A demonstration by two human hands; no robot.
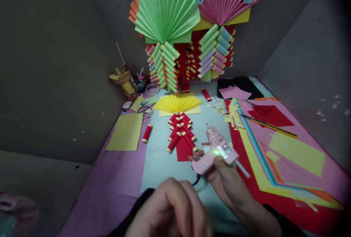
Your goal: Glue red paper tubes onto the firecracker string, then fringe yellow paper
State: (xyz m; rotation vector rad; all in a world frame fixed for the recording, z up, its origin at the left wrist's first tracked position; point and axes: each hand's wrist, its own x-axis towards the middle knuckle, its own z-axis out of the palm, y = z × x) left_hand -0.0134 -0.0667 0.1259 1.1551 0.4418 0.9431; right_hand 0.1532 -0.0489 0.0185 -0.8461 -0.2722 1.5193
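Observation:
My right hand (223, 175) grips a pink hot glue gun (216, 153) by its handle. Its nozzle points up and away from me, a clear glue stick (243, 168) juts from the back, and a small green light glows on its side. Close to the camera, my left hand (170, 211) has its fingers curled in; whether anything is inside is hidden. Beyond both hands lies a paper firecracker string: a yellow pleated fan (178, 102) on top and red rolls (174, 142) with pale yellow ends in slanted pairs on a red paper strip (184, 151).
Single red rolls (147, 133) lie left and at the back. Yellow paper (124, 131) is at left; colored sheets, a pencil (274, 126) and paper scraps (233, 114) cover the right. Finished fan decorations (167, 10) hang on the back wall. A pen pot (126, 83) stands back left.

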